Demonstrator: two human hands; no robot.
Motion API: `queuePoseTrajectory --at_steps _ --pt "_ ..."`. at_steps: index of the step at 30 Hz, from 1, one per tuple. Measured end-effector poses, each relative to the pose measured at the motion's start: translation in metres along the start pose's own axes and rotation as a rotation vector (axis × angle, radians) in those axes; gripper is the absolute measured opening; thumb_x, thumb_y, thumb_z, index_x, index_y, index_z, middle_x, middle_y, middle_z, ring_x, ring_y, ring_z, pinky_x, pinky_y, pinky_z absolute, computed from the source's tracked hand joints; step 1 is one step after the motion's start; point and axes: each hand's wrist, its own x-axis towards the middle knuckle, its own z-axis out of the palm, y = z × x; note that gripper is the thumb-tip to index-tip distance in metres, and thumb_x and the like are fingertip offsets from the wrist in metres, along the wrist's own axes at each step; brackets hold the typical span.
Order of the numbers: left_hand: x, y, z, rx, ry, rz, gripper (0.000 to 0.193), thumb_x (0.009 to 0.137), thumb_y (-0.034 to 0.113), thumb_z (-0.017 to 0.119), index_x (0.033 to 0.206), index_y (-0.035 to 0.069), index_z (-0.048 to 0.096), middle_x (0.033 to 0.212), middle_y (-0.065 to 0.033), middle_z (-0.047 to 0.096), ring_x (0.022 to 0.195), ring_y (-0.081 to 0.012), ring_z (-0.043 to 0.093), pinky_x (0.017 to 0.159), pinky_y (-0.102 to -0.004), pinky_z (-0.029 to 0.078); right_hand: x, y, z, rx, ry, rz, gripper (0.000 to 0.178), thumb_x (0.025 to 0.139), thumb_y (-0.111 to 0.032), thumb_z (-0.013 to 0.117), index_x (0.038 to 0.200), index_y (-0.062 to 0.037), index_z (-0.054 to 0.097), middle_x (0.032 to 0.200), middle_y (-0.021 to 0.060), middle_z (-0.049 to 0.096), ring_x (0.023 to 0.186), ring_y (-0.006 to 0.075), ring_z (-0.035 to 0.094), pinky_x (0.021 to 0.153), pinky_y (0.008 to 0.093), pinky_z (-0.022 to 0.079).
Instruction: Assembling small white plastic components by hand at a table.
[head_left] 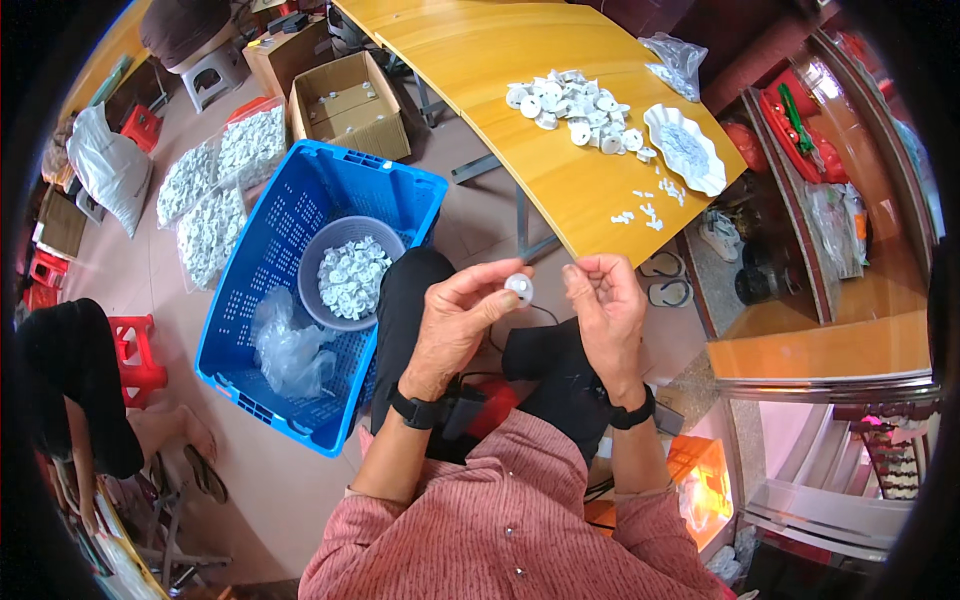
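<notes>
My left hand [450,330] pinches a small round white plastic piece [519,289] between thumb and fingers, over my lap. A short way to the right, my right hand [612,322] is closed, thumb against the fingers; whatever it holds is too small or hidden to make out. Beyond both hands, on the yellow wooden table [470,75], lies a heap of similar white round pieces [575,108]. Tiny white pegs [650,214] are scattered by the near edge, beside a scalloped white dish [712,180] filled with small pale parts.
Left of my legs stands a blue plastic crate [225,345] holding a grey bowl [310,292] of white pieces and a clear bag [290,345]. Filled clear bags [212,235] and a cardboard box [385,130] lie behind it. Another person [85,390] sits at far left.
</notes>
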Motion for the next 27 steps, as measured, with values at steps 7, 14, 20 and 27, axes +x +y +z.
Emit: queuePoseTrajectory --at_steps 7,14,20,27 --pt "0.011 0.022 -0.052 -0.012 0.406 0.171 0.031 0.098 0.013 0.062 0.124 -0.004 0.062 0.112 -0.0169 0.069 0.098 -0.0224 0.069 0.082 -0.0328 0.058 0.025 0.024 -0.008 -0.289 0.089 -0.142 0.012 0.090 -0.003 0.068 0.095 0.0022 0.059 0.081 0.0137 0.068 0.067 0.0203 0.067 0.064 0.0314 0.055" --pt "0.018 0.022 -0.176 -0.198 0.796 0.288 0.030 0.092 0.020 0.072 0.101 -0.006 0.062 0.100 -0.0123 0.065 0.090 -0.0224 0.066 0.088 -0.0362 0.057 0.030 0.026 -0.006 -0.282 0.078 -0.129 0.013 0.088 -0.003 0.069 0.094 0.0017 0.059 0.080 0.0141 0.068 0.068 0.0213 0.068 0.064 0.0324 0.055" --pt "0.033 0.026 -0.168 -0.083 0.754 0.171 0.032 0.094 0.012 0.069 0.114 -0.010 0.057 0.115 -0.0189 0.061 0.111 -0.0316 0.061 0.099 -0.0397 0.053 0.026 0.025 -0.001 -0.302 0.098 -0.171 0.013 0.088 -0.003 0.068 0.094 0.0013 0.058 0.079 0.0140 0.067 0.066 0.0216 0.068 0.062 0.0329 0.055" --pt "0.121 0.025 0.010 0.514 0.119 0.139 0.039 0.095 0.018 0.067 0.122 -0.010 0.060 0.110 -0.0138 0.067 0.092 -0.0199 0.068 0.083 -0.0312 0.055 0.023 0.030 -0.012 -0.223 0.150 -0.150 0.011 0.089 -0.002 0.068 0.094 0.0013 0.059 0.080 0.0121 0.067 0.067 0.0182 0.067 0.061 0.0312 0.054"
